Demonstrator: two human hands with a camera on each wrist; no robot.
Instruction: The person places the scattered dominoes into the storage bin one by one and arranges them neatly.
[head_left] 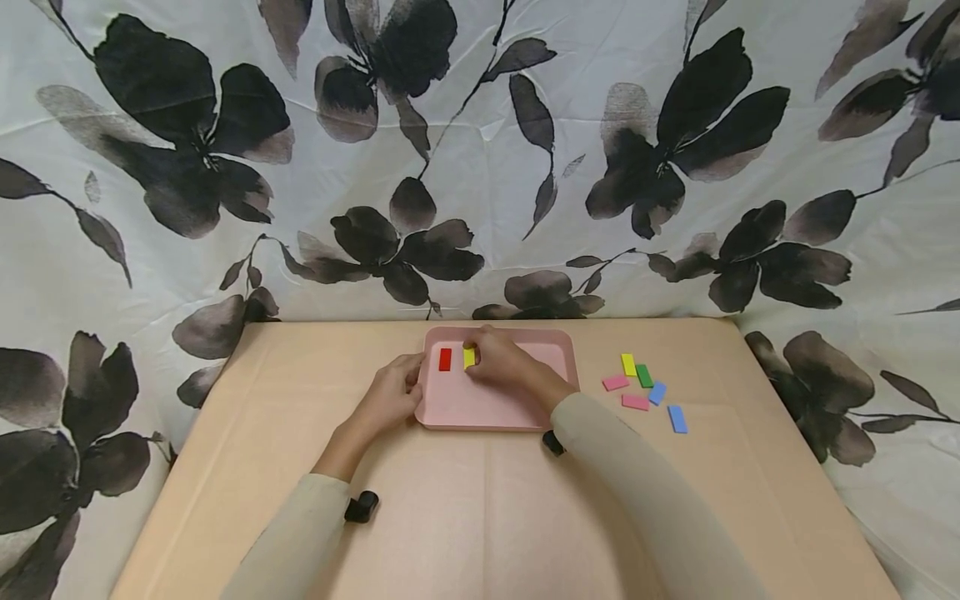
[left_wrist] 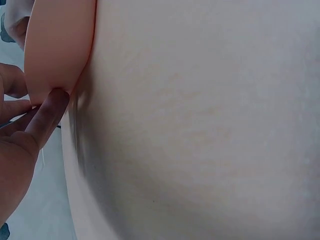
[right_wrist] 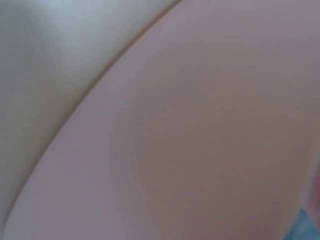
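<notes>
A pink tray [head_left: 480, 410] lies near the far edge of the table. My left hand [head_left: 394, 390] grips its left side; in the left wrist view, the thumb presses the wall of the tray [left_wrist: 62, 42] while fingers bend round the rim. Over the tray, my right hand [head_left: 506, 362] pinches a small yellow rectangular piece [head_left: 469, 357], partly hidden by the fingers. Just left of it, a red rectangular piece [head_left: 446, 359] lies upright on the tray. The right wrist view shows mostly the blurred tray [right_wrist: 100, 165]; the pinched piece is not visible there.
To the right of the tray, several loose pieces lie on the table [head_left: 450, 517]: a yellow one [head_left: 628, 364], a green one [head_left: 644, 376], two pink [head_left: 635, 402] and two blue [head_left: 678, 419]. A floral cloth [head_left: 495, 192] hangs behind the table's far edge.
</notes>
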